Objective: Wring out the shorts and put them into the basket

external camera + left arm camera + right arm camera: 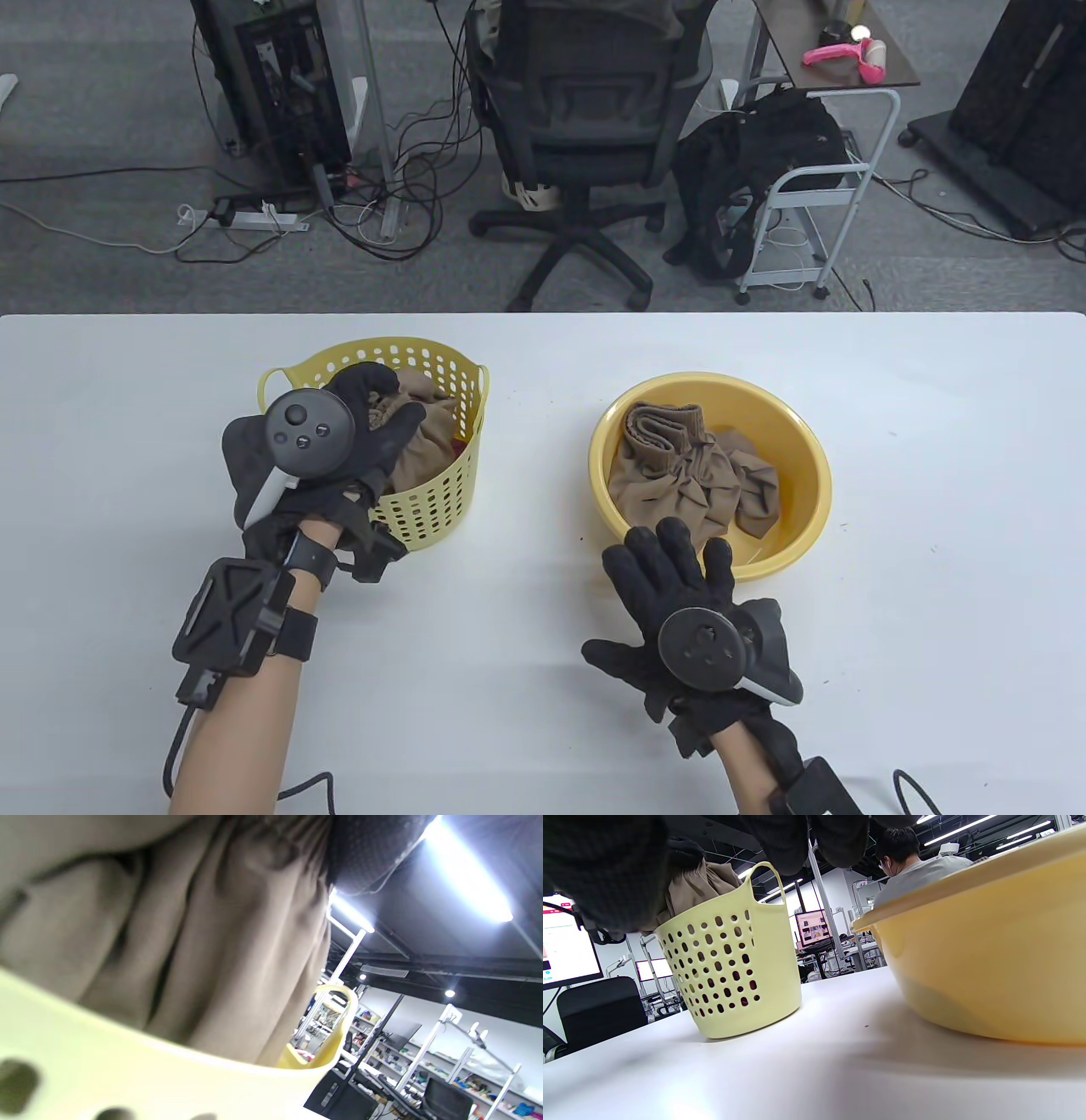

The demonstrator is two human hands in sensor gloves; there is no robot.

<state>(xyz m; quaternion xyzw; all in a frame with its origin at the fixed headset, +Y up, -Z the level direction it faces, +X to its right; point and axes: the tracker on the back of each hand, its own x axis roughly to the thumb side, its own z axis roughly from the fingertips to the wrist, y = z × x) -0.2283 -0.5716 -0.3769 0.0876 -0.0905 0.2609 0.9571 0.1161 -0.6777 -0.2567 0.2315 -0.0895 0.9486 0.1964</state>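
Table view shows the left hand (339, 441) in its black sensor glove over the pale yellow perforated plastic basket (441, 509) left of frame centre, fingers curled round a bunch of tan fabric shorts (433, 429) that sits in the basket's mouth; the glove and tracker hide the basket's near left rim and much of the cloth. The right hand (679, 611) lies lower right of centre with its fingers straight and spread, holding nothing, fingertips (670, 535) at the near rim of the round yellow plastic basin (797, 441); whether they touch it is hard to tell. A second crumpled tan garment (696, 480) lies in the basin. In the left wrist view blurred tan folds fill the upper left and the basket rim crosses the bottom. In the right wrist view dark glove blocks the top edge, and the basin wall is cut off at the right
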